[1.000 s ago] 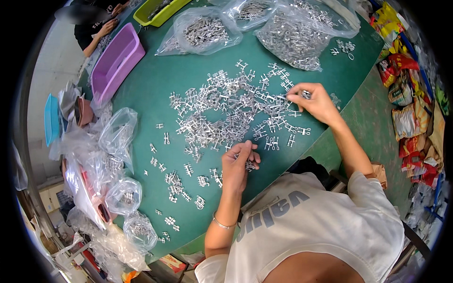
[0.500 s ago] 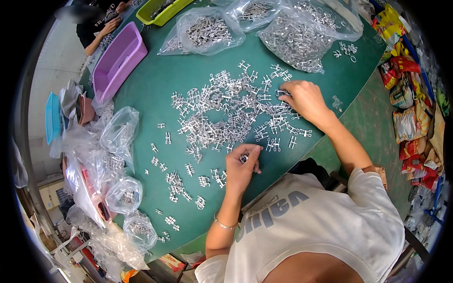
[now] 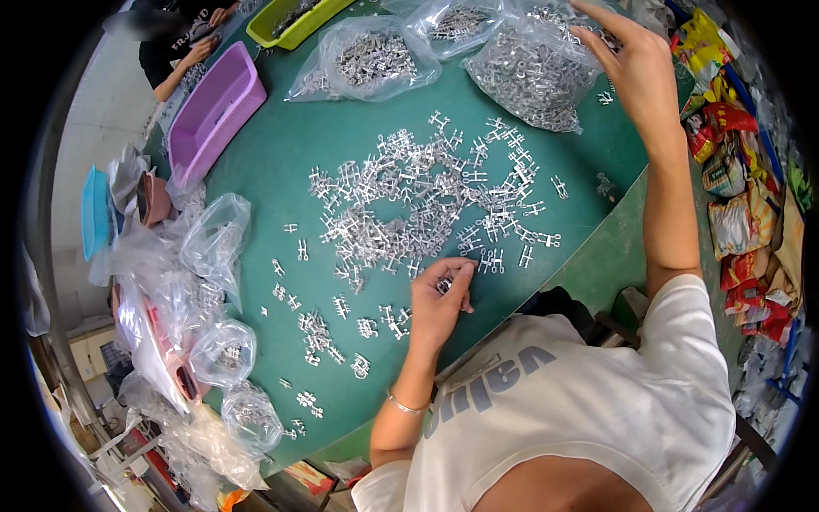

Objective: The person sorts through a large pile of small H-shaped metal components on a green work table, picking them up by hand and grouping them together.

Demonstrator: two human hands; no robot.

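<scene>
A broad pile of small silvery metal pieces [image 3: 392, 218], with looped ends and crossbars, lies spread on the green table [image 3: 273, 154]. My left hand [image 3: 437, 299] is curled at the pile's near edge, closed around small metal pieces that show partly between thumb and fingers. Up at the far right, my right hand [image 3: 640, 72] reaches over the side of a clear plastic bag [image 3: 537, 81] filled with metal pieces. Its thumb and forefinger are stretched apart, with nothing visible between them; the other fingers are partly hidden.
More clear bags of metal parts [image 3: 375, 60] stand along the far side. A purple bin [image 3: 213, 111] and a yellow-green bin [image 3: 294, 21] are at the far left. Plastic bags [image 3: 213, 333] crowd the left edge. Another person's hand [image 3: 200, 47] works at the far left.
My right hand has moved from the pile's right edge up and away to the bag at the far right. A metal piece now lies apart near where it was. My left hand has barely moved.
</scene>
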